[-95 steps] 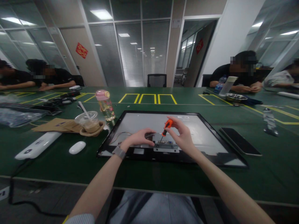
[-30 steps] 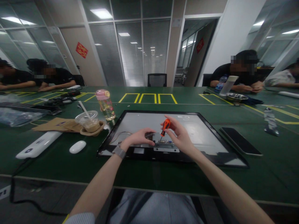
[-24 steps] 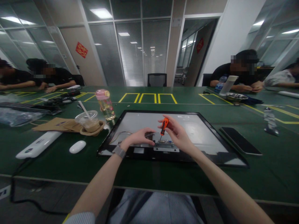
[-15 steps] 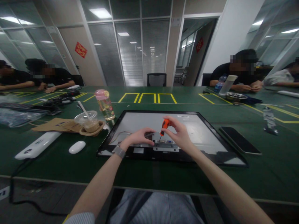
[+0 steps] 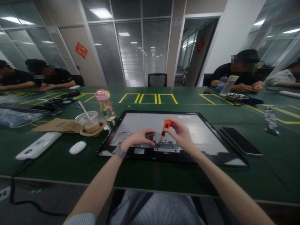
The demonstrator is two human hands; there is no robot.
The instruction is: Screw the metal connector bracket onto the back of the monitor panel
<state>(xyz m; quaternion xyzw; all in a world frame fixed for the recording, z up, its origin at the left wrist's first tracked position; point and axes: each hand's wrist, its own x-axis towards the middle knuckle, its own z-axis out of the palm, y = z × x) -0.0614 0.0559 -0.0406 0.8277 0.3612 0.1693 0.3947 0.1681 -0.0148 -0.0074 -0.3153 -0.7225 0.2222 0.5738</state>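
My right hand (image 5: 181, 132) pinches the orange-and-black handle of a small screwdriver (image 5: 166, 125). The screwdriver leans slightly, with its thin shaft pointing down at a metal bracket (image 5: 167, 149) that carries several ports. My left hand (image 5: 142, 137), with a watch on its wrist, closes thumb and fingers round a dark part (image 5: 149, 136) at the bracket's left end. Both hands are over a large flat display panel (image 5: 199, 125) with a grey back and black frame, lying on the table. The screwdriver's tip is too small to make out exactly.
Left of the panel are a white mouse (image 5: 77, 147), a white power strip (image 5: 38, 146), an iced drink cup (image 5: 90, 122) and a pink-lidded bottle (image 5: 105, 104). A dark phone (image 5: 241, 140) lies to the right. Other people sit across the green table (image 5: 187, 184).
The screwdriver handle has turned slightly in my right hand, whose fingers have shifted a little. My left hand and the panel stay in place.
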